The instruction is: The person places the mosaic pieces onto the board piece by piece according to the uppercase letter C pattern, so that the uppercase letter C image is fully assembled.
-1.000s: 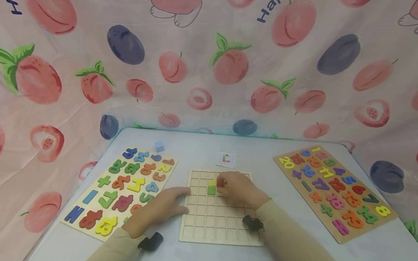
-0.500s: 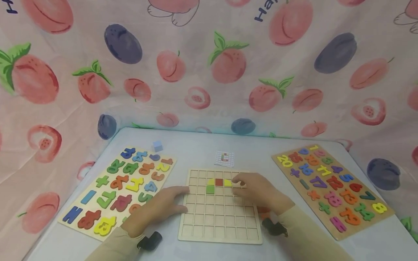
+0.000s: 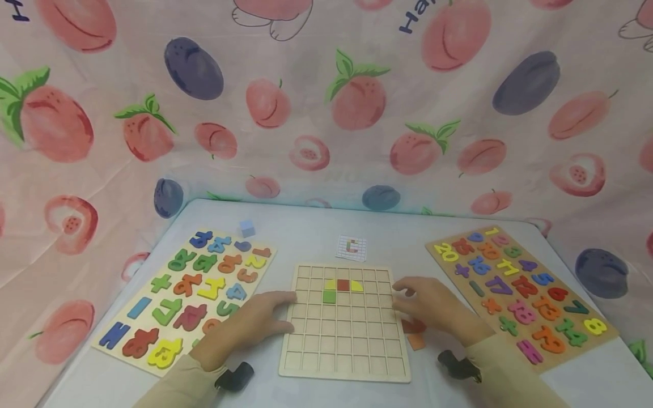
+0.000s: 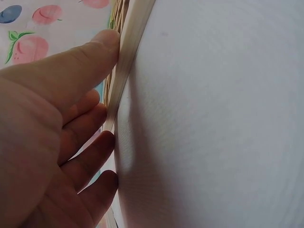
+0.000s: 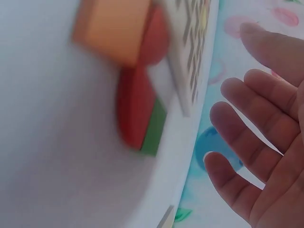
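Observation:
A wooden grid board lies before me. Its upper rows hold a rounded yellow piece, a red square block, a second rounded yellow piece and a green square block. My left hand rests against the board's left edge, thumb and fingertips touching it. By the right edge hovers my right hand, fingers loosely bent, holding nothing. Below it on the table lie an orange block, a curved red block and a green block, blurred in the right wrist view.
Behind the board lies a small pattern card. Number puzzle boards flank it, one at the left and one at the right. A light blue cube stands at the back left. A fruit-print curtain closes off the back.
My right hand let go of pieces in the upper row, where the red square and right yellow piece now show. It then moved right, off the board. The left hand stayed put.

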{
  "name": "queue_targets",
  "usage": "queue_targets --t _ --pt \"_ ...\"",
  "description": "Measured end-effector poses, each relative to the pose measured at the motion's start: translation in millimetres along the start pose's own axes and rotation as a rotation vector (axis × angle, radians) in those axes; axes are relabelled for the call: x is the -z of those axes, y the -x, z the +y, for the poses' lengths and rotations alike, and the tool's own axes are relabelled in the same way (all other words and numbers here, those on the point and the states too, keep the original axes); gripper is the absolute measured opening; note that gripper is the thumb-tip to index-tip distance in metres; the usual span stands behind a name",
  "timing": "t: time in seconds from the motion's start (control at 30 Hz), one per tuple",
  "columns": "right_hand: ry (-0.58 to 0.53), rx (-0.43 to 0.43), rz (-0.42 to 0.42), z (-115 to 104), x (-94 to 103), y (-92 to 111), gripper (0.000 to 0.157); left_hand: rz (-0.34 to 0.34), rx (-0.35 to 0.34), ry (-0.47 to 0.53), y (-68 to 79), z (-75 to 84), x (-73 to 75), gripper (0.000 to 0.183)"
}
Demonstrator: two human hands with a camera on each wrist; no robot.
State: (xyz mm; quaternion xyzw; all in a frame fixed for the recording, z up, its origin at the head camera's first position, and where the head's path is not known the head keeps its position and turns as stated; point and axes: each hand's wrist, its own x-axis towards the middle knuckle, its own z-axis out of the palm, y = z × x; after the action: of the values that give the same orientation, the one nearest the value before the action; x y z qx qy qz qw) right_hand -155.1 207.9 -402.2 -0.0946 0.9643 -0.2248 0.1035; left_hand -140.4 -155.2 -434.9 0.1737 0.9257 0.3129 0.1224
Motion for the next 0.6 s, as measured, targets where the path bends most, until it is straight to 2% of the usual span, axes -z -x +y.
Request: queue_targets --t 0.17,0.6 --pt "-0.009 -0.038 -0.015 11 0.0 5 0.037 -0.004 0.015 -0.007 0.3 0.8 0.3 0.057" --pt "0.01 -0.045 0.009 36 -4.2 11 0.036 -0.006 0.006 -0.006 0.4 1.0 0.7 0.057"
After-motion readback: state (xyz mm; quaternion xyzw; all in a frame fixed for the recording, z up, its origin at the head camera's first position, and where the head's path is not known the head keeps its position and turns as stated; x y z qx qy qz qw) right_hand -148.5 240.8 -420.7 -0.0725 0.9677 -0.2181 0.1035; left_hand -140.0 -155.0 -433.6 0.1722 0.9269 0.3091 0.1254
